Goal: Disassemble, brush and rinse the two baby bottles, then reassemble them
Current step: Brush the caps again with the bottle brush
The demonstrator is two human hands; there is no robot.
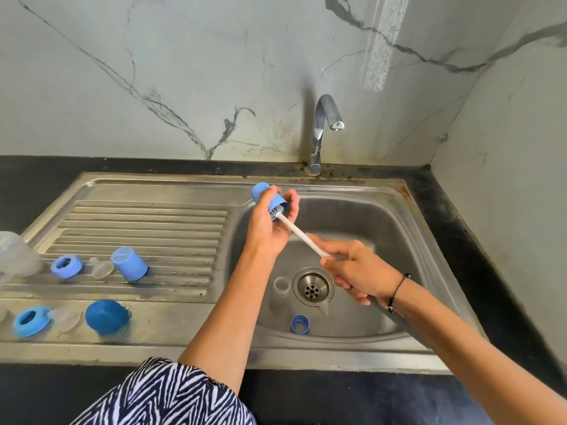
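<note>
Hanging nearest the lens, a zebra-striped black-and-white sleeve [171, 394] on the left arm. Lying further left on the steel draining board [147, 216]: a light-blue threaded plastic collar [30, 321] touching a clear soft silicone teat [66, 317], a dark-blue round dome cap [106, 316], and behind them a second blue ring [66, 266], a second clear teat [101, 267] and a pale-blue cylindrical plastic cup [129, 263] standing tilted on the ridges. Gripping a matching pale-blue cylindrical cap [266, 197] above the sink's edge, the left hand [270, 225], fingers curled round its wall. Scrubbing inside it, the bristle head of a thin white-handled bottle brush [296, 230], its shaft being pinched at the far end by the right hand [356, 268], a black bead bracelet [397, 291] on that wrist. Resting in the steel sink basin [399, 240] beside the drain: a small clear ring [281, 285] and a small blue ring [300, 324]. Likely handling as light, rigid and slippery when wet, so gripping round the cap's side wall seems safest. Not running, the chrome tap [325, 124].
</note>
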